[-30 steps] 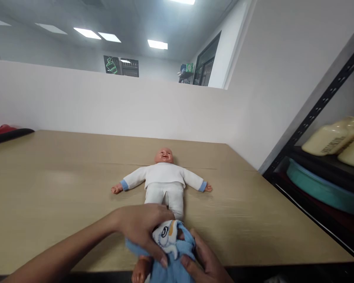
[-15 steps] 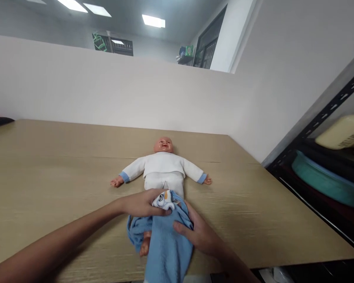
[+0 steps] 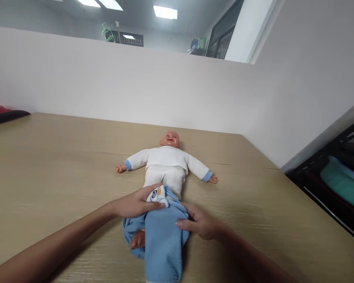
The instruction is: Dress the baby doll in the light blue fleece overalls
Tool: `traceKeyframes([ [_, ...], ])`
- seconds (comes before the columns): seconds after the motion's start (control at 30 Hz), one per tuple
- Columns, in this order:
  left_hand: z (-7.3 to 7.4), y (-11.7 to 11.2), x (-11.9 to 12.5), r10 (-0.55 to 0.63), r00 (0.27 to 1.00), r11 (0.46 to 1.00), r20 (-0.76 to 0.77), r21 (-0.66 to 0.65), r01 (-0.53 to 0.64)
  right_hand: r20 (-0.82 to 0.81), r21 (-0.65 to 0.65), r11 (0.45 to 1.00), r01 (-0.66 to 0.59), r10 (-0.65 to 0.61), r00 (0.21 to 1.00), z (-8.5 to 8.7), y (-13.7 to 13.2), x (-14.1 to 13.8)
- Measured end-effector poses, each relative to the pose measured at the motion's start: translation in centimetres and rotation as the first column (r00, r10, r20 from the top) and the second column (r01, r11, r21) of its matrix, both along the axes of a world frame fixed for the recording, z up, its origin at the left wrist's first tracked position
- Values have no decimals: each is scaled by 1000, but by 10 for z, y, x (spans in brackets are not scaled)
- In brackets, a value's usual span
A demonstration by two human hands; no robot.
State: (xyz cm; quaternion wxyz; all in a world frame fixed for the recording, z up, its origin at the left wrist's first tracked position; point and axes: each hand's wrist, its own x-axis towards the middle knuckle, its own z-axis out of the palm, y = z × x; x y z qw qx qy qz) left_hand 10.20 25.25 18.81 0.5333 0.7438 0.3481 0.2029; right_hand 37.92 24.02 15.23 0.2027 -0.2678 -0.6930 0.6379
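Now, the wooden table [image 3: 47, 165] fills the lower frame, with the doll [image 3: 166, 159] flat on its back at centre. A blue fleece garment [image 3: 162, 239] covers its legs at lower centre. The left hand [image 3: 135, 204] pinches the garment's top edge, and the right hand [image 3: 199, 224] grips its other side.

Both bare forearms stretch forward and converge on the light-blue fleece garment [image 3: 162, 239]. The left hand [image 3: 137, 204] comes in from the garment's left side, palm down, wrist straight, with its fingers [image 3: 157, 204] curled over the garment's far edge and closed on the cloth. The right hand [image 3: 201, 225] sits against the garment's right side, knuckles up, thumb laid across the fabric and fingers bent round its far corner, gripping it.
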Motion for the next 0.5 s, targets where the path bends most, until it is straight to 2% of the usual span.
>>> traceKeyframes([
  [0.1,1,2,-3,-98,994,994,37,-37,100,-67,-77,977,198,-203,977,-2,-13,-3],
  [0.17,2,2,-6,-187,982,981,31,-38,188,-58,-89,966,243,-248,967,4,-18,-5],
  [0.2,3,2,-6,-211,977,977,13,-33,211,-45,-91,973,212,-217,975,8,-20,-6],
  [0.27,3,0,-7,-196,980,981,-32,-13,195,7,-120,992,33,-33,999,16,-21,-6],
  [0.33,3,-3,-6,-132,990,991,-46,-2,132,79,-179,971,-159,175,981,22,-22,-4],
  [0.37,2,-4,-6,-106,994,994,-33,-17,105,102,-202,958,-204,228,968,23,-22,-4],
  [0.43,-1,-4,-5,-76,997,993,19,-86,77,104,-202,963,-177,201,974,22,-22,-4],
  [0.5,-5,-2,-5,-41,997,989,68,-138,50,29,-185,982,-48,54,998,15,-23,-7],
])
